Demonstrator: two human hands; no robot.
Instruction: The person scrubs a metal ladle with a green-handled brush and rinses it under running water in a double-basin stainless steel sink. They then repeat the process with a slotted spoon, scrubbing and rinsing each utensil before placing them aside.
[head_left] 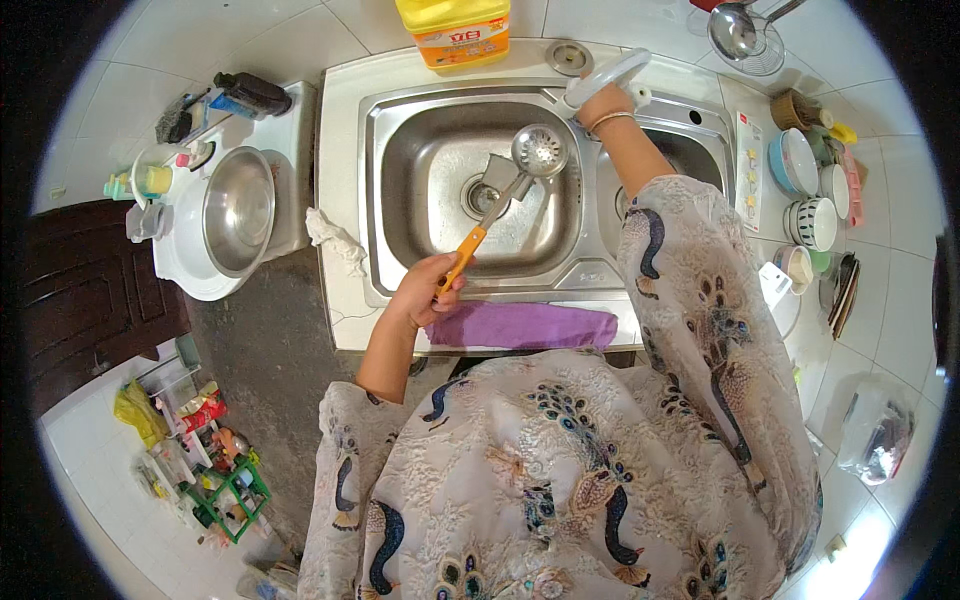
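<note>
My left hand [425, 288] is closed around the orange handle of a slotted spoon [540, 150], near the front edge of the sink. The spoon's round, holed metal head is raised over the right side of the left basin [420, 200]. A flat grey shape [499, 170] shows beside its neck; I cannot tell whether it is a second utensil. At the back, between the two basins, my right hand [606, 104] is closed on the white faucet [618, 72]. Its fingers are partly hidden. My right forearm crosses above the right basin [680, 150].
A purple cloth [520, 326] lies along the counter's front edge, and a white rag [336, 243] at its left. A yellow tub [455, 35] and a drain strainer [569, 57] stand behind the sink. Bowls [812, 224] are on the right; a steel basin [239, 212] is on the left.
</note>
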